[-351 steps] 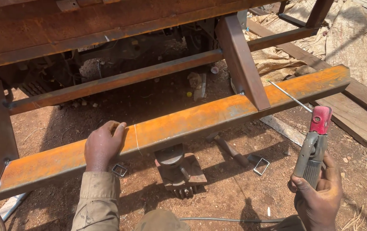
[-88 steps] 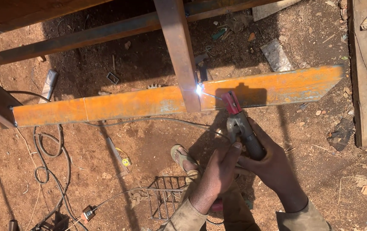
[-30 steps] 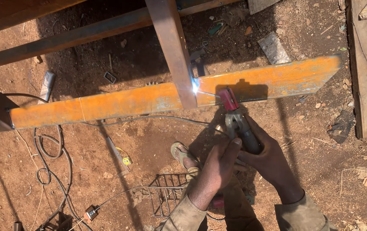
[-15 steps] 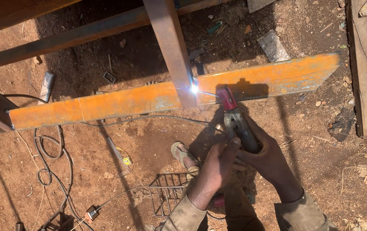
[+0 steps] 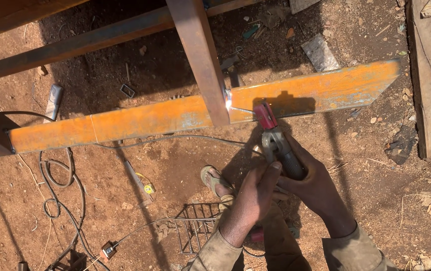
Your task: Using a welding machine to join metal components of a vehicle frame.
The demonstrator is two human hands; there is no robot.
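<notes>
**A:** So where are we at here? We've got both hands on the welding holder (image 5: 275, 145) in the middle of the frame. Right hand (image 5: 316, 185) is wrapped tight round the dark handle, left hand (image 5: 253, 198) is clamped over it from the lower left, fingers (image 5: 270, 170) curled on the grip to steady it.

**B:** Yep, and the spark (image 5: 229, 102) is lit right at the joint, where the brown upright post (image 5: 200, 60) crosses the rusty orange bar (image 5: 175, 118). The bar runs from the left edge to the upper right, and the red head of the holder sits just below it, right of the joint. Looks like we're mid-weld on that seam, 1 corner of it anyway.

**A:** Can we tell how much of the seam is filled?

**B:** Nope, the glare hides it. Our guess is the next bit needs a steady 2-handed hold and a slow creep along the edge of the post, keeping the tip close without sticking it.

**A:** And mind the cable (image 5: 60, 185) looped on the dirt at lower left, plus our sandal (image 5: 215, 180) sitting just under the work.
</notes>
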